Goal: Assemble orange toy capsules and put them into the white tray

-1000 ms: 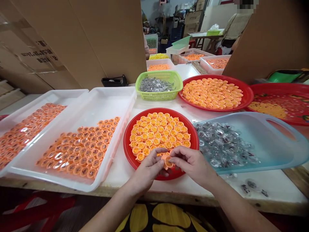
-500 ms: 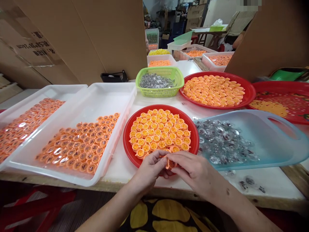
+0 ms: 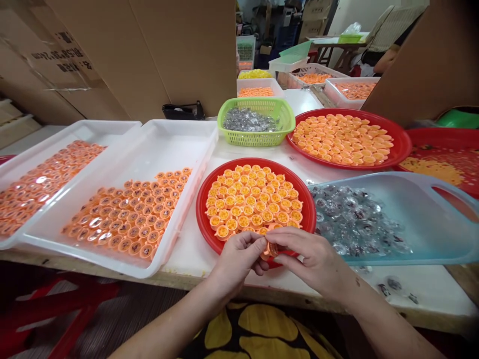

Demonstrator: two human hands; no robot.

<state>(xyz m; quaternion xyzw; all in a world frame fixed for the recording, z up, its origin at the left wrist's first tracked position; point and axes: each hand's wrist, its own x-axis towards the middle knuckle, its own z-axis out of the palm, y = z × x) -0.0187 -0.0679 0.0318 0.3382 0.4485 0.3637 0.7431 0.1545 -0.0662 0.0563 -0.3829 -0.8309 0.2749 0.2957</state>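
Both my hands meet over the near rim of a red round tray (image 3: 202,227), which is filled with small orange cups (image 3: 245,207) holding yellow bits. My left hand (image 3: 239,257) is closed, thumb and fingers pinching a small orange cup (image 3: 266,252). From the other side my right hand (image 3: 312,257) grips the same cup between thumb and fingers. The fingers partly hide the cup. To the right, clear round plastic lids (image 3: 352,214) with dark prints are heaped in a translucent blue tray (image 3: 422,214).
Two white trays (image 3: 179,134) on the left hold orange cups with printed covers. Behind stand a green basket (image 3: 256,139) of clear pieces and another red tray (image 3: 402,144) of orange cups. Loose lids (image 3: 393,284) lie near the table's front edge. Cardboard (image 3: 179,55) walls the back; a person's arm (image 3: 387,60) shows beyond.
The view has shifted slightly, so the trays sit a little further right in it. My hands stay together on the orange cup, with the fingers slightly rearranged.
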